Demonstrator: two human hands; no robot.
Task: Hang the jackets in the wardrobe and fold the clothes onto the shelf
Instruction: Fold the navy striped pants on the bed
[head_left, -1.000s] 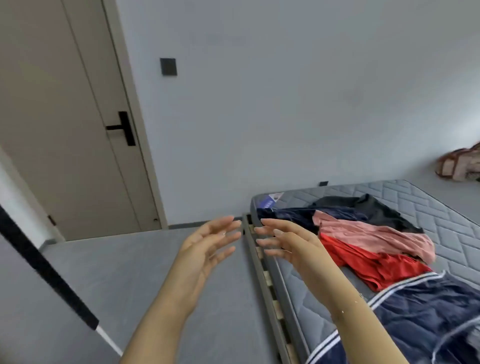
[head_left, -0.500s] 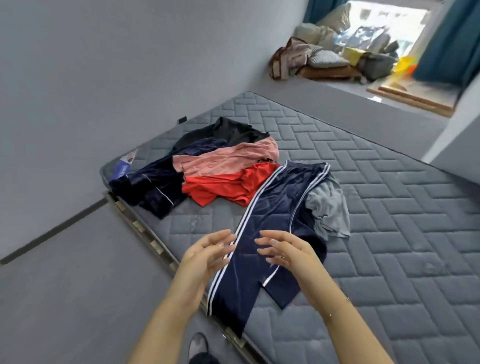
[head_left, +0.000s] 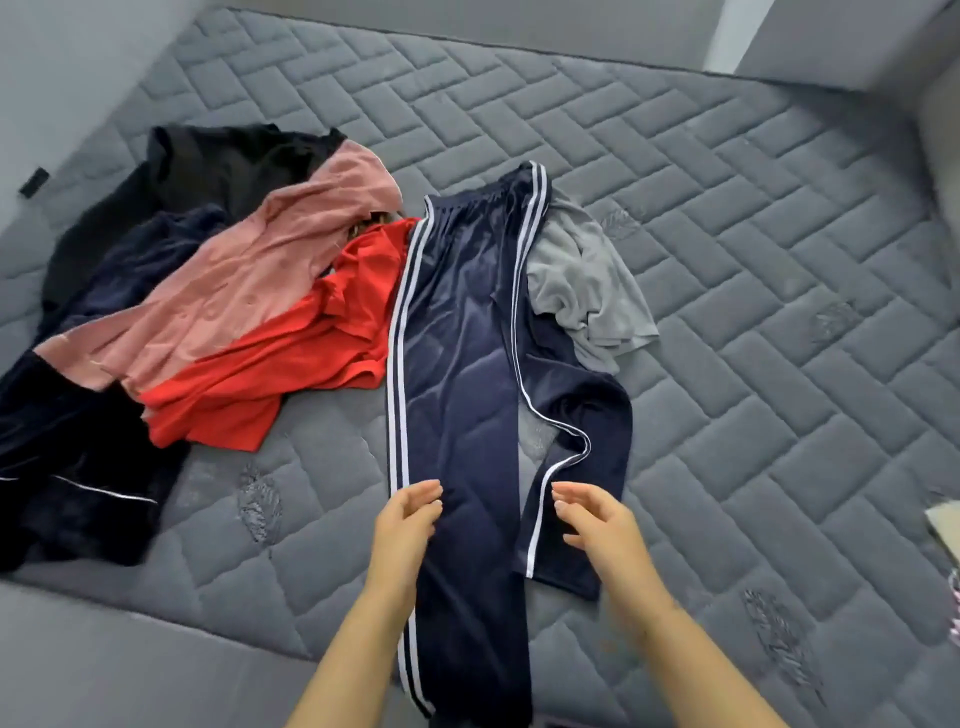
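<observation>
Navy track pants (head_left: 457, 364) with white side stripes lie lengthwise on the grey quilted mattress (head_left: 753, 260), one leg hanging over the near edge. My left hand (head_left: 405, 525) hovers at the pants' left striped edge, fingers loosely bent and holding nothing. My right hand (head_left: 597, 525) hovers over the folded-over right leg, also relaxed and empty. Left of the pants lie a red garment (head_left: 270, 374), a pink shirt (head_left: 249, 280), a black garment (head_left: 218, 161) and a dark navy piece (head_left: 67, 467). A grey top (head_left: 587, 291) lies partly under the pants on the right.
The mattress edge runs along the bottom left, with grey floor (head_left: 104, 675) below it. A grey wall (head_left: 52, 62) rises at the upper left. A pale object (head_left: 945, 525) shows at the right edge. Bare mattress spreads to the right of the clothes.
My view has swung from the door and wall down onto the bed. Both hands have come over the navy pants, still empty and a little further apart.
</observation>
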